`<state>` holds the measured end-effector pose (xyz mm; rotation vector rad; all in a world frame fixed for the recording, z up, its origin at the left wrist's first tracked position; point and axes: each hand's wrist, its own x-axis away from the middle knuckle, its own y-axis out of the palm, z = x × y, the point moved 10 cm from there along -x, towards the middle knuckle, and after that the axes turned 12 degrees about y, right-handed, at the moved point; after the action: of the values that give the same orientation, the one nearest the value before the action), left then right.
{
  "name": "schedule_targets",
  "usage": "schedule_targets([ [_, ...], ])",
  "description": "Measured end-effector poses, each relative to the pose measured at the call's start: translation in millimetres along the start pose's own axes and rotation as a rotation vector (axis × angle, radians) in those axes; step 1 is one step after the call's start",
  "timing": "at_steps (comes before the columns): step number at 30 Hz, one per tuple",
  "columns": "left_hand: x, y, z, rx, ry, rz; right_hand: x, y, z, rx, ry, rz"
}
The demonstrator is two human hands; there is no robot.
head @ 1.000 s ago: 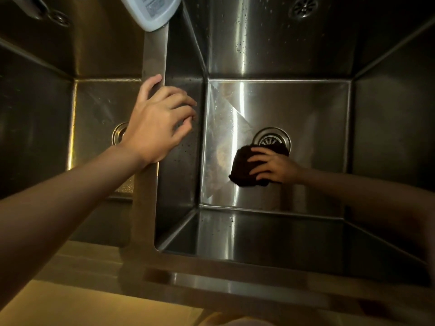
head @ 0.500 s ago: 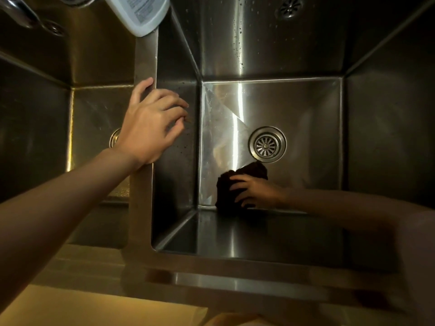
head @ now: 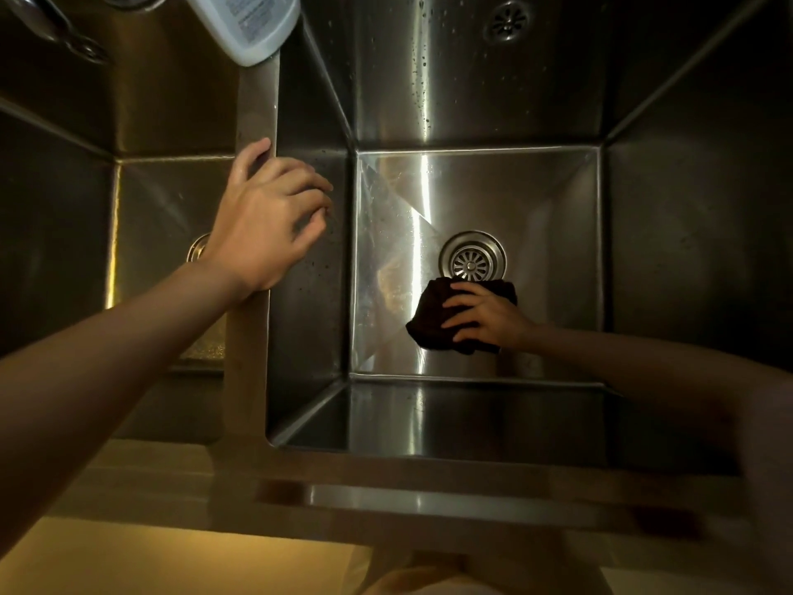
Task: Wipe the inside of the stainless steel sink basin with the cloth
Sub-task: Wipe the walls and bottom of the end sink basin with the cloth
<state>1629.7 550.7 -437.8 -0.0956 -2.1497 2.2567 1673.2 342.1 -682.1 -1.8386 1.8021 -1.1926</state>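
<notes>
I look down into a deep stainless steel sink basin (head: 553,199) on the right. A dark cloth (head: 431,319) lies flat on its floor, just below the round drain strainer (head: 472,256). My right hand (head: 487,313) presses on the cloth, fingers spread over it, and covers its right part. My left hand (head: 268,223) rests on the steel divider (head: 256,109) between the two basins, fingers curled over its right edge, holding nothing else.
A second basin (head: 158,195) lies to the left. A white plastic bottle (head: 249,23) stands on the divider at the top. A tap spout (head: 47,23) shows at the upper left. An overflow hole (head: 507,20) sits in the far wall. The counter edge (head: 429,504) runs along the front.
My right hand slid the cloth from beside the drain toward the near left corner, then back right and up to just below the drain. My left hand stayed on the divider.
</notes>
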Motion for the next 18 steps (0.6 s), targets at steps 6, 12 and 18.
schedule_targets([
  [6, -0.4, -1.6, 0.4, -0.016, 0.001, 0.005, 32.0, 17.0, -4.5, 0.088, -0.055, -0.115],
  [12, -0.8, -0.3, 0.1, -0.024, -0.009, -0.035, 25.5, -6.1, -5.4, 0.23, 0.117, -0.219],
  [18, -0.4, -1.8, 2.3, 0.014, 0.024, -0.034, 17.6, -27.4, -1.5, 0.266, 0.515, -0.32],
])
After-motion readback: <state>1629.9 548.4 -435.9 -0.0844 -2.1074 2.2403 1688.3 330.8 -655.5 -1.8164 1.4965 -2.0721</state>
